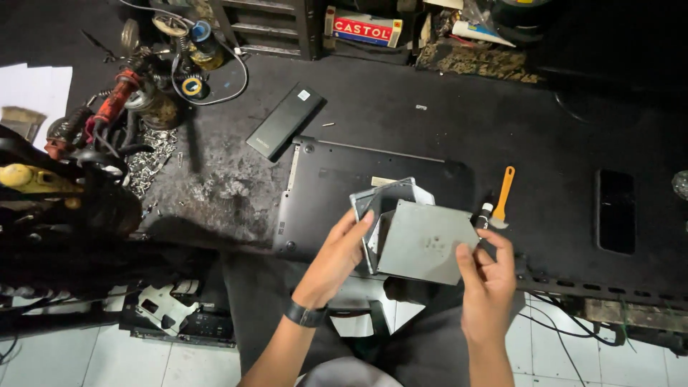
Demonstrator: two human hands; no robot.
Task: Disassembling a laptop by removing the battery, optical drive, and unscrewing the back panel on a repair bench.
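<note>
— Where's the optical drive [423, 242]?
— Above the laptop [337, 179], flat face up, long axis running ten to four o'clock.
— Hands?
— Left hand [338, 256] pinches its nine o'clock edge; right hand [489, 279] pinches the four o'clock corner.

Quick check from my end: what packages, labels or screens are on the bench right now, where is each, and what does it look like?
Carton: back edge of the bench, rectangular, red and white with a green stripe.
Tube: right of the carton, white, lying flat.
Black slab: left of the laptop base, slim rectangle with a small white label.
Phone: far right, black screen, dark.
Drive: held in both hands, grey metal, no label seen.
</note>
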